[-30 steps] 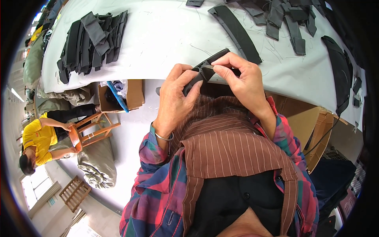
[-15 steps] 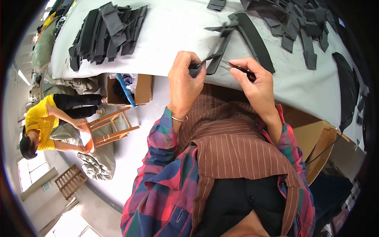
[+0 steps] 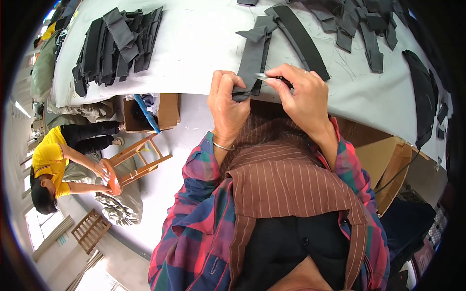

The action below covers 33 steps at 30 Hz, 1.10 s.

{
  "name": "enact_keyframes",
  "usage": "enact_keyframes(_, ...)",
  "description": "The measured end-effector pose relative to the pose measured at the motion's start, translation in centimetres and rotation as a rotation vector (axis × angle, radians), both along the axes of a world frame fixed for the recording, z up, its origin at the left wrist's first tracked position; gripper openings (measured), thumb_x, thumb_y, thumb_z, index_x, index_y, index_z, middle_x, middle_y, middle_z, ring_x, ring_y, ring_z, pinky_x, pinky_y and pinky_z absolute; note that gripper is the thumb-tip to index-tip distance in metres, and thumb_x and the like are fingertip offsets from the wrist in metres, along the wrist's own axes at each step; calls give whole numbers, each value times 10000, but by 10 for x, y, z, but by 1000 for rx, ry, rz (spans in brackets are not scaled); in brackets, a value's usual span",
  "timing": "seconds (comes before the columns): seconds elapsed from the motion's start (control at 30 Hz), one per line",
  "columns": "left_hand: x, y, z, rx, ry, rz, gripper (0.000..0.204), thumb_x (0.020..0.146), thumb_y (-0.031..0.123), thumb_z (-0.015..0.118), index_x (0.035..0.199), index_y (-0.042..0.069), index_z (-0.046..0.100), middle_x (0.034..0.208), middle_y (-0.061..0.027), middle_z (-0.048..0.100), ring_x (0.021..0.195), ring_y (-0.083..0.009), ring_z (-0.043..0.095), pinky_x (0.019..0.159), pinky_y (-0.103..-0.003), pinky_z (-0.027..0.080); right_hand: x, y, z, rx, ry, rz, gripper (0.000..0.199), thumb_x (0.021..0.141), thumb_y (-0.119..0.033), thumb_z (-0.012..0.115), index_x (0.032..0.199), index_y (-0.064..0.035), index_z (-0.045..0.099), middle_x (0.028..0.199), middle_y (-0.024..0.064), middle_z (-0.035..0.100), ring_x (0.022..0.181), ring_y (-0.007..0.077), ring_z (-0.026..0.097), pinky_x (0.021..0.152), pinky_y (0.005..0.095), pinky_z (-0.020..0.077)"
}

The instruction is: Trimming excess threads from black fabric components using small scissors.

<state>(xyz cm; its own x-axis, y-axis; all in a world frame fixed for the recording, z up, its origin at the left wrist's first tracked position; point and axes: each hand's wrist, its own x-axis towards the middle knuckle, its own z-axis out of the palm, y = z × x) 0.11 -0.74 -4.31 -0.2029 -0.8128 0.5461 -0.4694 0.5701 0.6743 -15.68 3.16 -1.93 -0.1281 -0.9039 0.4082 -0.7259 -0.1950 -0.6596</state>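
My left hand [image 3: 226, 102] pinches the near end of a dark grey fabric strip [image 3: 251, 57], just over the table's front edge. The strip stretches away from my fingers across the white table. In my right hand [image 3: 307, 99] is a pair of thread snips [image 3: 262, 76], with dark handles inside my fingers and metal tips pointing left. Those tips lie against the strip's right edge, close to my left fingers. Beyond my right hand rests a curved black fabric piece [image 3: 302, 42]; its far end meets the strip's far end.
A stack of dark strips [image 3: 114, 48] lies on the white table [image 3: 194, 43] at the left. More strips [image 3: 371, 53] are heaped at the far right, near a black curved object [image 3: 418, 97]. Cardboard boxes [image 3: 167, 110] stand below. A person in yellow [image 3: 51, 153] holds a wooden stool [image 3: 141, 160].
The snips have moved left, from apart to touching the strip. The strip now lies flatter, with its broad side showing. At the left, the person and stool have shifted slightly.
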Motion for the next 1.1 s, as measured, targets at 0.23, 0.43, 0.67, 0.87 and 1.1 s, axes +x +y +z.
enact_keyframes(0.23, 3, -2, -5, 4, 1, 12, 300, 571, -139, 650, 737, 43, 479, 765, -82, 490, 695, -236, 520, 622, -299, 428, -2, 2, 3, 69, 11, -32, 103, 818, -220, 673, 818, -126, 630, 666, -2, 628, 594, 200, 585, 545, 335, 347)
enact_keyframes(0.43, 3, -5, -8, 0, 6, 26, 291, 577, -135, 650, 739, 44, 487, 770, -80, 495, 700, -235, 526, 623, -298, 431, 3, 1, 7, 41, 39, 46, 124, 802, -215, 689, 861, -124, 629, 744, -7, 652, 632, 198, 600, 565, 332, 361)
enact_keyframes(0.67, 6, -6, -7, -21, 4, 46, 294, 577, -125, 660, 744, 51, 494, 777, -78, 501, 700, -231, 531, 624, -296, 439, 6, -3, 11, 67, 100, 7, 132, 794, -219, 693, 858, -127, 621, 739, -9, 648, 638, 194, 605, 565, 338, 366)
enact_keyframes(0.87, 4, -5, -6, -35, 8, 24, 319, 562, -136, 665, 761, 54, 504, 788, -103, 485, 711, -269, 544, 605, -340, 455, 6, -3, 10, 50, 121, -4, 124, 791, -211, 693, 841, -127, 615, 726, -6, 646, 633, 196, 605, 560, 342, 363)
enact_keyframes(1.1, 4, 1, -9, -48, -20, 44, 318, 565, -132, 675, 756, 58, 506, 795, -106, 491, 720, -270, 554, 615, -336, 468, 5, -3, 6, 118, 111, 14, 103, 804, -197, 675, 824, -121, 609, 709, 14, 643, 605, 214, 601, 551, 349, 370)
